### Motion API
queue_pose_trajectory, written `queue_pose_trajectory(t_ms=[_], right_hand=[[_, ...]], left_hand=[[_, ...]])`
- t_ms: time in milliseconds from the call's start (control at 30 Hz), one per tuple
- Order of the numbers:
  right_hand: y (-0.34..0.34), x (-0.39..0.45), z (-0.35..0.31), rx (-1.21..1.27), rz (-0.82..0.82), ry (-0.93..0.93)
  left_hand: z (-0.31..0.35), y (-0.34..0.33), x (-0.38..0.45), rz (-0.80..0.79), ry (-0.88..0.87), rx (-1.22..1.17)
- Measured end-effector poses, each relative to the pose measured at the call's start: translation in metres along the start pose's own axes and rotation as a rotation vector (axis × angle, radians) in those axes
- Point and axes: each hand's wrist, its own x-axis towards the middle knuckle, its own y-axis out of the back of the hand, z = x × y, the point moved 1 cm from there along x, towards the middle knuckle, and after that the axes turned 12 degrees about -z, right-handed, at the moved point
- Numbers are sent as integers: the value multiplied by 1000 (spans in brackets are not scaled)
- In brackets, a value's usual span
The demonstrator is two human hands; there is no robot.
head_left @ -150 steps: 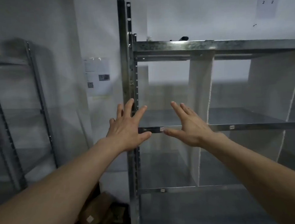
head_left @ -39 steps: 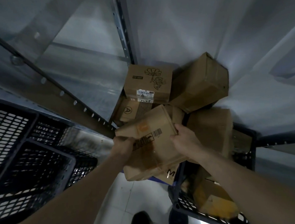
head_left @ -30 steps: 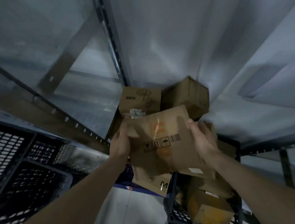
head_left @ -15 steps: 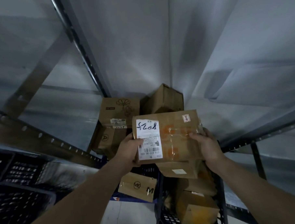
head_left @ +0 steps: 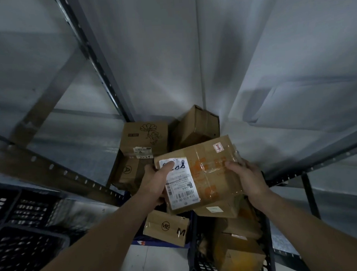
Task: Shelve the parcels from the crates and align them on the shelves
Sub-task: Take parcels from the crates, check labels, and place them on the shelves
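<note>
Lower box [head_left: 166, 228]: "ME", "M". Left box [head_left: 127, 170]: circled "A".

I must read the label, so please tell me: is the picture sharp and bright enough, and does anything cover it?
Head view: dim overall; the white label is fairly sharp, but the left hand's thumb covers part of the handwriting; tape glare on the held parcel; shelf edges are motion-blurred.

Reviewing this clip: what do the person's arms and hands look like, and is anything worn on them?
Both forearms are bare as far as the frame shows: no sleeves, gloves, watch or bands. The left hand and right hand carry no visible rings or markings. The dim light leaves finer detail hard to tell.
</note>
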Motion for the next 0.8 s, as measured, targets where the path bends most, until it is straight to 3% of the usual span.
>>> queue_pose_trajectory(t_ms=[100, 267, 433, 600, 800], right_hand=[[2, -3, -7, -50, 5, 28], [-4, -10, -29, -191, 37, 85], [-18, -16, -66, -184, 139, 182], [-31, -41, -116, -159, 123, 231], [-45, -92, -163, -124, 121, 345]], left_hand=[[-1, 4, -9, -35, -35, 91], [0, 11, -33, -65, 29, 46], [15, 3, -67, -154, 11, 121], [45, -4, -106, -250, -67, 272], [79, -14, -155, -271, -152, 260]])
